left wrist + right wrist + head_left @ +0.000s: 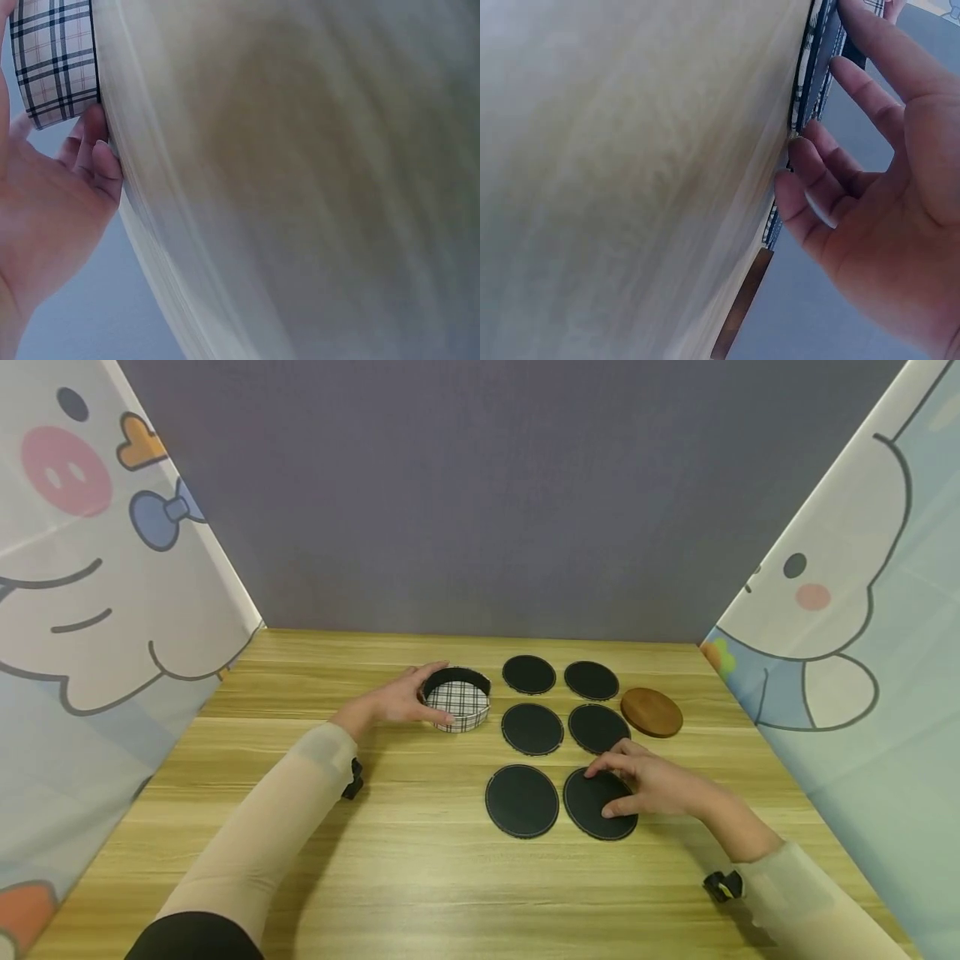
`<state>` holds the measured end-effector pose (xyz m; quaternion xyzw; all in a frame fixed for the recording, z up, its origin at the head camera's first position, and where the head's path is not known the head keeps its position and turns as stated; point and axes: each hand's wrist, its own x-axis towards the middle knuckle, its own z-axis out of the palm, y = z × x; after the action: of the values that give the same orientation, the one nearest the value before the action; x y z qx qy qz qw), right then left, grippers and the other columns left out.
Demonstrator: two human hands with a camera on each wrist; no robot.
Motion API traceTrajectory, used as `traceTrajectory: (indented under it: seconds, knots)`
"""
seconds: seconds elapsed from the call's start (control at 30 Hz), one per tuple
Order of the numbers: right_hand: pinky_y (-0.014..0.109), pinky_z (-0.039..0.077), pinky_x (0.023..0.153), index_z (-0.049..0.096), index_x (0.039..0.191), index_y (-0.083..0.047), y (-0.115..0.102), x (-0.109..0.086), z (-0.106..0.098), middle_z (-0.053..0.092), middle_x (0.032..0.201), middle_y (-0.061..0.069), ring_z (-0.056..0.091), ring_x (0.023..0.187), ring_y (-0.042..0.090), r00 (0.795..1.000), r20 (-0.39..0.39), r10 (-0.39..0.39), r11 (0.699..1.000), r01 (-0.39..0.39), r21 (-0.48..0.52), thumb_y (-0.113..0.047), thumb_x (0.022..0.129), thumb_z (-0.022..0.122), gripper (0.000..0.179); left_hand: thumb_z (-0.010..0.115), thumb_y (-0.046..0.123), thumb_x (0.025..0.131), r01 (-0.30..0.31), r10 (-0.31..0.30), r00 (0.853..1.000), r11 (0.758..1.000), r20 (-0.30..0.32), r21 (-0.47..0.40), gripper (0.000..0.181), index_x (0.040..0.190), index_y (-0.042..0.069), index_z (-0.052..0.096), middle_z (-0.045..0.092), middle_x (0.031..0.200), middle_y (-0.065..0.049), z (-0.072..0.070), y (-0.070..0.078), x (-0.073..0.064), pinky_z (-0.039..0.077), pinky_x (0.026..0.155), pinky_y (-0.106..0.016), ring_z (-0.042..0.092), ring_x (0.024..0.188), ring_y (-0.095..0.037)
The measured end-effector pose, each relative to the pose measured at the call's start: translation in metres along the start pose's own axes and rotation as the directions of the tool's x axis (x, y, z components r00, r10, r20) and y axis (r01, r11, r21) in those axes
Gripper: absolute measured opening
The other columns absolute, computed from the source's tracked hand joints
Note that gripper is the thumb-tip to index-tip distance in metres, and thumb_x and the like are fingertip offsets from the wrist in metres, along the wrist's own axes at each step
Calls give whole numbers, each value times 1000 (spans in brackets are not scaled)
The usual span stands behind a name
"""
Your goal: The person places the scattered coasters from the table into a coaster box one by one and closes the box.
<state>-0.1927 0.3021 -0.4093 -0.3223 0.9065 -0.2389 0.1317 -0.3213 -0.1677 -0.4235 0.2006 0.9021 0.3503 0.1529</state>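
Observation:
On the table's far middle stands a round coaster holder [467, 720], black inside at the rim, with a plaid wall and plaid floor. My left hand [401, 697] grips it from the left side, thumb at the front and fingers behind. In the left wrist view the plaid wall [54, 64] sits between thumb and fingers. My right hand [656, 781] is over the front right black round coaster [588, 797], its thumb and fingertips spread at the top face. The right wrist view has the fingers bent beside the coaster edges; whether they touch cannot be told.
More black coasters lie flat in two columns: front left [522, 802], middle left [532, 729], middle right [597, 727], back left [528, 674] and back right [591, 680]. A brown wooden disc [651, 712] lies at their right. A grey panel [480, 502] bounds the table's back.

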Motion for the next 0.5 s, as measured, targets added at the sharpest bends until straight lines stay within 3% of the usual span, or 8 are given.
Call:
traceTrajectory:
  seconds: [0.2,0.37,0.5]
  knots:
    - [41,52,98,73,141,-28,0,-5,4,61,142,10,56,126,31,993,-20,-116,987,113,-117,-42,92,90,54,92,62,82,11,-11,1000,1000,27,-20,127,178,31,15,23,171,-26,-1,-3,3,34,123,-74,40,148,-53]
    - [60,49,104,65,151,-32,-1,-11,4,53,158,14,47,141,46,994,47,-95,988,100,-119,-44,82,98,78,94,57,81,20,-18,999,998,35,-62,126,177,32,18,21,172,-25,-2,-4,4,33,124,-74,39,150,-53]
    - [66,45,105,61,154,-34,-1,-13,5,49,162,13,44,144,48,995,68,-78,990,85,-111,-37,78,99,85,95,52,83,27,-24,999,996,37,-87,122,177,33,19,20,172,-24,-1,-4,4,33,125,-73,38,151,-53]
